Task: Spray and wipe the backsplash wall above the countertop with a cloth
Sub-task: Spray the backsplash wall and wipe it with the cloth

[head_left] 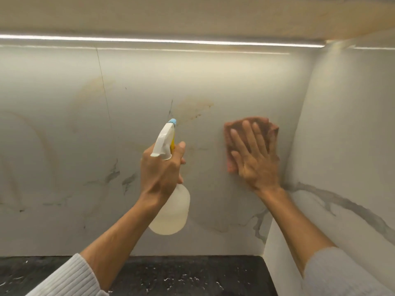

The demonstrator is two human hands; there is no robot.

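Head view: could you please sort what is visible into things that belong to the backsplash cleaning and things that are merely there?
In the job:
- spray bottle, gripped by the left hand
- brown cloth, pressed flat by the right hand
- marble-look backsplash

Merely there:
- dark speckled countertop
- under-cabinet light strip
- side wall panel

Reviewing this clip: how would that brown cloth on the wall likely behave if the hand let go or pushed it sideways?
The cloth looks soft and floppy: it bunches unevenly around the right hand. Only flat fingers pin it to the backsplash, so released it would probably drop. Pushed, it likely slides easily over that glossy surface.
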